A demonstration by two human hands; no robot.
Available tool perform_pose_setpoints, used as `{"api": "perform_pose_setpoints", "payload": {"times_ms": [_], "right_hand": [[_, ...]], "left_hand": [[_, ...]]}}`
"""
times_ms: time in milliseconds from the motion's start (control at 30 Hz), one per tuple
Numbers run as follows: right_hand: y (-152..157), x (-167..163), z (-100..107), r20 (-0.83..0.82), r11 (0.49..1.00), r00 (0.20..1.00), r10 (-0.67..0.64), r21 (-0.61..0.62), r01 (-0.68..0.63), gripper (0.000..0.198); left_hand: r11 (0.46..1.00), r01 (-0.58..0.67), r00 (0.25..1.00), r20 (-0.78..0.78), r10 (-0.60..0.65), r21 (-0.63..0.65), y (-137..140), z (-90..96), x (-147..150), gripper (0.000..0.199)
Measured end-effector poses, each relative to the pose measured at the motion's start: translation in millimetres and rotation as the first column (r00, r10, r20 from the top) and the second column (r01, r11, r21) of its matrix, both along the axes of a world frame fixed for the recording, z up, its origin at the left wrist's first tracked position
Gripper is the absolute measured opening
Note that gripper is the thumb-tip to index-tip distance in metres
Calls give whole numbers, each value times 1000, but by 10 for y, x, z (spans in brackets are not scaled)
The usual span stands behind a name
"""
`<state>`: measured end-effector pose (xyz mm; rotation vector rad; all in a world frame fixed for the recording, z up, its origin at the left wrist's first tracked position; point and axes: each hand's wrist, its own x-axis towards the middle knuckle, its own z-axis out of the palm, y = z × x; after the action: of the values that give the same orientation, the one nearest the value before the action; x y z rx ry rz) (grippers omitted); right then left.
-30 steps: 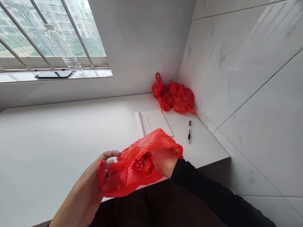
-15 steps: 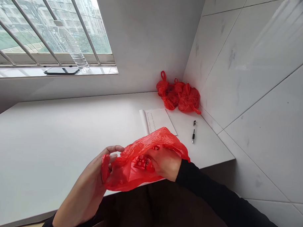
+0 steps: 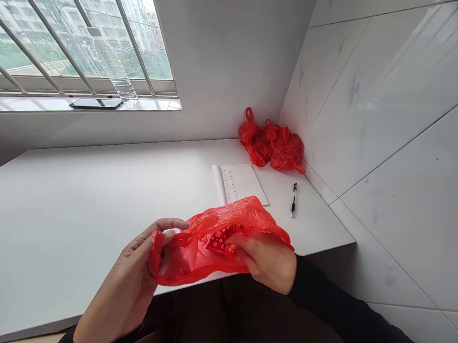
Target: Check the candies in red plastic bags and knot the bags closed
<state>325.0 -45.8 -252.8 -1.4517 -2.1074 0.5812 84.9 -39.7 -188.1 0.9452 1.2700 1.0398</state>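
A thin red plastic bag [image 3: 246,209] lies with its mouth spread at the table's front edge. My left hand [image 3: 139,261] holds the bag's left side, with a handle loop around the thumb and the index finger stretched along the rim. At the bag's mouth, my right hand [image 3: 269,258] pinches a small red packet [image 3: 216,240] printed with white round patterns. Other red printed pieces show beside it, partly covered by my fingers and the bag. The bottom of the bag is hidden.
Several tied red bags [image 3: 273,145] sit in the far right corner. An open notebook [image 3: 243,182] lies behind my bag, and a black pen [image 3: 293,208] with its cap [image 3: 295,187] apart is to its right. A water bottle [image 3: 117,75] and a phone [image 3: 96,104] rest on the windowsill.
My right hand has drawn back to the right and toward me, partly out of the bag, and the patterned packet shows more. My left hand keeps its hold on the bag.
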Motion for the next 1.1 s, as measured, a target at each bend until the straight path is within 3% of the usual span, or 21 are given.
{"api": "perform_pose_setpoints", "payload": {"times_ms": [67, 133, 233, 300, 367, 467, 567, 667, 733, 800, 867, 933, 1033, 1100], "right_hand": [[-112, 32, 154, -73, 994, 995, 72, 85, -66, 37], [-196, 82, 260, -156, 975, 985, 77, 219, -42, 38], [-205, 180, 228, -41, 934, 991, -129, 331, 136, 36], [-132, 239, 87, 149, 922, 953, -266, 328, 206, 37], [-31, 277, -83, 285, 939, 914, -290, 268, 214, 43], [95, 296, -258, 344, 969, 910, -233, 157, 189, 49], [133, 301, -246, 331, 976, 920, -209, 120, 179, 32], [58, 320, -55, 192, 967, 956, -223, 167, 192, 13], [-51, 333, 136, -48, 956, 985, -164, 241, 170, 14], [-189, 324, 335, -281, 934, 958, -51, 327, 145, 15], [-321, 272, 497, -396, 912, 917, 45, 391, 124, 19], [-414, 176, 595, -441, 899, 885, 149, 433, 64, 32], [-451, 3, 636, -385, 862, 867, 316, 498, -93, 37], [-434, -84, 634, -324, 827, 874, 362, 544, -141, 25]], "left_hand": [[998, -60, 998, -7, 61, 36, -9, 44, 8, 56], [993, -86, 996, 15, 85, 82, -21, 96, 12, 55], [986, -29, 998, 55, 20, 165, -34, 130, 9, 39], [978, 37, 998, 42, -47, 204, -41, 112, 18, 34], [974, 104, 994, 12, -108, 200, -51, 74, 42, 34], [975, 170, 985, -26, -168, 141, -77, 17, 78, 34], [980, 171, 985, -23, -169, 99, -99, 0, 70, 35], [983, 145, 989, -10, -145, 112, -110, 36, 21, 37], [977, 148, 989, -22, -147, 154, -130, 72, -4, 37], [964, 144, 986, -118, -119, 225, -176, 103, 10, 36], [935, 123, 951, -309, -15, 333, -250, 129, 83, 31], [860, 193, 867, -492, 76, 473, -334, 165, 215, 25], [714, 422, 757, -650, 60, 558, -417, 246, 449, 23], [678, 506, 709, -704, 25, 533, -423, 295, 547, 30]]}}
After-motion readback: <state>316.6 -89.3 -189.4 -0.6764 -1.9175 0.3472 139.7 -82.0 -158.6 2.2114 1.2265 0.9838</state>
